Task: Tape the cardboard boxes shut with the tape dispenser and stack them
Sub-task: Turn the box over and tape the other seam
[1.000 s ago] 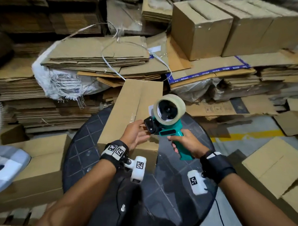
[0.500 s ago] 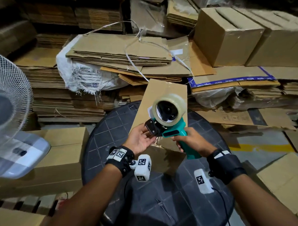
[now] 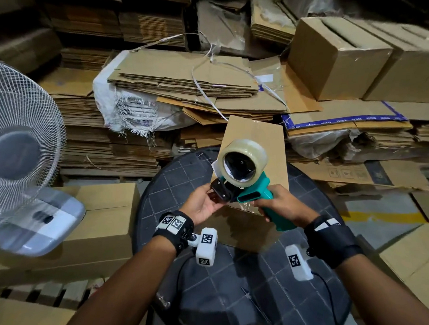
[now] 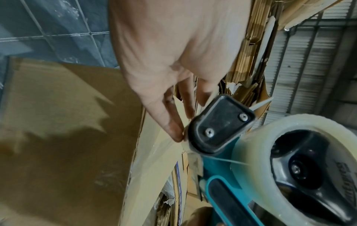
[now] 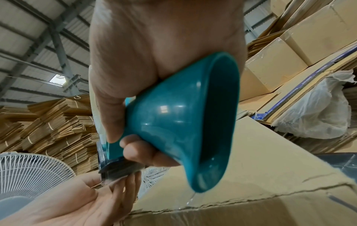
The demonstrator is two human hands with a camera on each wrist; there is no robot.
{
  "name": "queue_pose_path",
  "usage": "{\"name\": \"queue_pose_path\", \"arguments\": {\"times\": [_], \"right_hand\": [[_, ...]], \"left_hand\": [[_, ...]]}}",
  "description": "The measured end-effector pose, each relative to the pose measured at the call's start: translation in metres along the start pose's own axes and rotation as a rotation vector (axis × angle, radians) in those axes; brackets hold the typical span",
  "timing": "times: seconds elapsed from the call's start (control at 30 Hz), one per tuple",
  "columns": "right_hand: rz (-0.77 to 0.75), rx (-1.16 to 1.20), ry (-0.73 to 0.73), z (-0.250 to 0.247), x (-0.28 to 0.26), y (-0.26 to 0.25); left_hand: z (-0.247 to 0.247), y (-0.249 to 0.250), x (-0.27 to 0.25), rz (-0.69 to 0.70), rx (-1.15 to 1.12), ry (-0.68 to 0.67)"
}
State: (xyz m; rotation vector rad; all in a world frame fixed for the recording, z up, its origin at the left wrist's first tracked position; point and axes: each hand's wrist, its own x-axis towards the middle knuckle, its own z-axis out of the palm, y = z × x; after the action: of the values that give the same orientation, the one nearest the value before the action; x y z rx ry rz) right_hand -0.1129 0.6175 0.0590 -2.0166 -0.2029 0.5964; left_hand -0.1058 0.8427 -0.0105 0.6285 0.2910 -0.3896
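A teal tape dispenser (image 3: 256, 197) with a clear tape roll (image 3: 242, 161) hovers over the near end of a closed cardboard box (image 3: 256, 136) on the round black table (image 3: 175, 183). My right hand (image 3: 280, 203) grips its handle (image 5: 173, 119). My left hand (image 3: 205, 204) lies palm up with straight fingers under the black head (image 4: 220, 125), the thumb tip touching its edge by the loose tape end. The right wrist view shows the left hand (image 5: 77, 203) below the blade and the box (image 5: 260, 152) underneath. A clear tape strip lies along the box's top seam.
A white standing fan (image 3: 21, 154) is close on the left, above closed boxes (image 3: 106, 222) on the floor. Flat cardboard stacks (image 3: 181, 80) fill the back, with assembled boxes (image 3: 338, 58) at the upper right. More flat cardboard (image 3: 418, 257) lies on the floor at right.
The head view has swung left, bringing the fan in. My left hand has shifted from the box's near end to the dispenser's black head. The right hand keeps its grip on the handle.
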Motion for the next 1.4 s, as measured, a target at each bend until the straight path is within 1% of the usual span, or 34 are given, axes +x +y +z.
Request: {"name": "queue_pose_path", "arguments": {"times": [0.07, 0.1, 0.2, 0.47, 0.53, 0.67, 0.8, 0.93, 1.17, 1.4], "right_hand": [[0.006, 0.011, 0.007, 0.004, 0.000, -0.003], [0.009, 0.022, 0.015, 0.005, 0.001, -0.004], [0.019, 0.047, 0.030, 0.008, 0.003, -0.007], [0.027, 0.064, 0.032, 0.018, 0.001, -0.009], [0.021, 0.068, 0.025, 0.019, 0.001, -0.010], [0.015, 0.067, 0.010, 0.018, 0.001, -0.010], [0.021, 0.062, 0.001, 0.016, 0.001, -0.008], [0.019, 0.052, -0.002, 0.015, 0.002, -0.008], [0.014, -0.018, -0.013, 0.012, 0.003, -0.005], [-0.012, -0.084, -0.032, 0.010, 0.005, -0.007]], "left_hand": [[-0.003, 0.002, -0.005, -0.023, -0.021, -0.063], [-0.005, 0.002, -0.005, -0.027, -0.033, -0.070], [-0.011, 0.002, -0.004, -0.016, -0.051, -0.060], [-0.020, -0.004, 0.001, 0.013, -0.115, 0.020], [-0.022, -0.006, -0.001, 0.013, -0.129, 0.021], [-0.028, -0.006, -0.004, 0.002, -0.228, -0.001], [-0.030, -0.003, -0.004, 0.029, -0.074, 0.031], [-0.032, -0.001, -0.001, 0.046, 0.031, 0.124], [-0.026, 0.005, 0.001, 0.058, 0.264, 0.149], [-0.026, -0.005, 0.009, 0.146, 0.505, 0.265]]}}
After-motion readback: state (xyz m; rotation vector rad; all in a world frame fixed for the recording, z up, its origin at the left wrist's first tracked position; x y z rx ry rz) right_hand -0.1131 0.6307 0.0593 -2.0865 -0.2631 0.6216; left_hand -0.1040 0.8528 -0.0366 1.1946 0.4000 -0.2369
